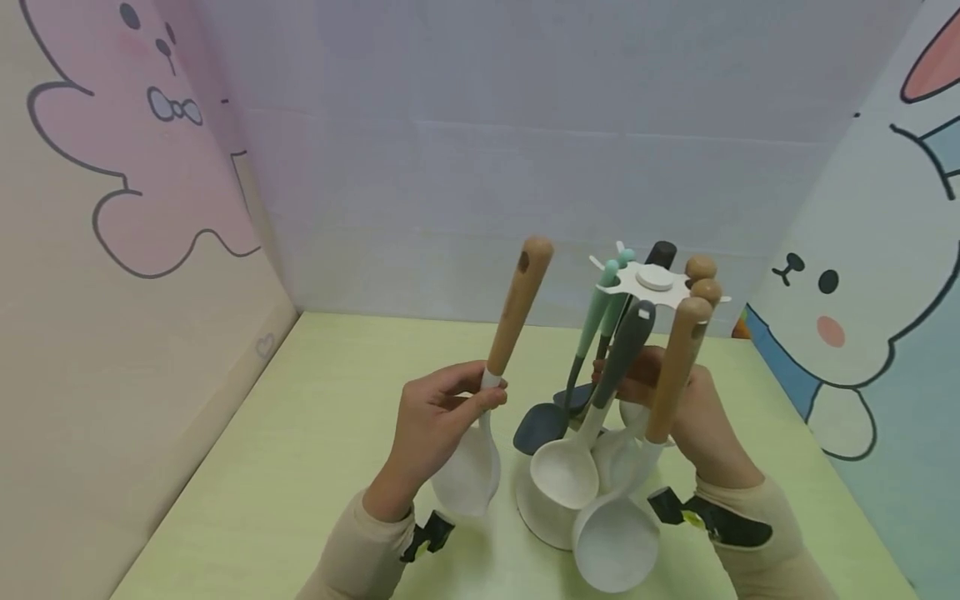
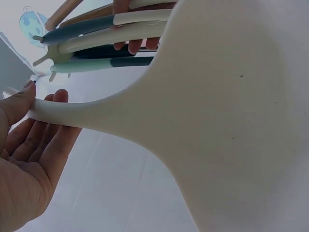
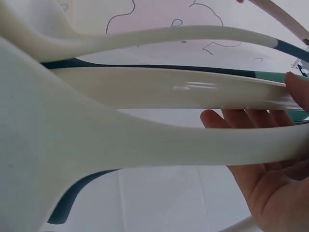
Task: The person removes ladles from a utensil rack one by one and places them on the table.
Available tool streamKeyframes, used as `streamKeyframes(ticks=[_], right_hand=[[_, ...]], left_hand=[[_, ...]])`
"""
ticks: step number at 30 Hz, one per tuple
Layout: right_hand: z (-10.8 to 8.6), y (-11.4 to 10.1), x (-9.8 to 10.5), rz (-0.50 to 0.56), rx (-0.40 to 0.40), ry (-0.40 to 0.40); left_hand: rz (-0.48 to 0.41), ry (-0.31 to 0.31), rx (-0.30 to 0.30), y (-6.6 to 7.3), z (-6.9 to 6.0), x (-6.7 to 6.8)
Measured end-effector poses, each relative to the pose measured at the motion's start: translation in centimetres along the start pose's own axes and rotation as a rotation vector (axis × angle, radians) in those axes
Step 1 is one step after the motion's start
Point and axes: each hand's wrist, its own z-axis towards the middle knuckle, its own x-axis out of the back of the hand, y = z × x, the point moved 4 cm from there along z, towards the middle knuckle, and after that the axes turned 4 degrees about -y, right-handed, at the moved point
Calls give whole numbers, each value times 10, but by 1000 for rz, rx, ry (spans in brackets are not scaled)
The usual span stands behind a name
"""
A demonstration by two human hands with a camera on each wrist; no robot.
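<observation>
My left hand [image 1: 435, 425] pinches the neck of a white spatula [image 1: 461, 475], just below its wooden handle [image 1: 517, 308]. The spatula's broad head points down, and it is held apart from the utensil stand. In the left wrist view, the pale head [image 2: 231, 106] covers much of the picture. My right hand [image 1: 697, 417] reaches in among the hanging utensils. In the right wrist view, its fingers and thumb wrap the stand's glossy white post [image 3: 183, 87]. A white ladle with a wooden handle [image 1: 678, 367] hangs nearest me, beside a white ladle with a dark grey handle [image 1: 628, 350].
The white stand top [image 1: 654, 277] carries several utensils, including green-handled ones with dark heads [image 1: 540, 429]. Its round base [image 1: 547, 517] stands on a pale yellow-green table [image 1: 337, 400]. Light walls with cartoon animals surround the table's back and sides.
</observation>
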Motion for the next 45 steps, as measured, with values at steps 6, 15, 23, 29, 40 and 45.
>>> streamKeyframes(ticks=[6, 15, 23, 29, 40, 45], right_hand=[[-1, -4, 2, 128, 97, -14], [-7, -7, 10, 152, 117, 8], [-16, -19, 27, 158, 130, 39], [-23, -30, 44, 99, 154, 36], [-25, -53, 62, 280, 414, 145], [-20, -62, 62, 291, 520, 239]], left_hand=[[44, 40, 29, -2, 2, 15], [92, 108, 67, -7, 6, 38], [99, 153, 115, -19, 7, 55], [131, 174, 166, -28, 4, 67], [201, 207, 346, -50, -12, 89], [201, 215, 405, -58, -19, 97]])
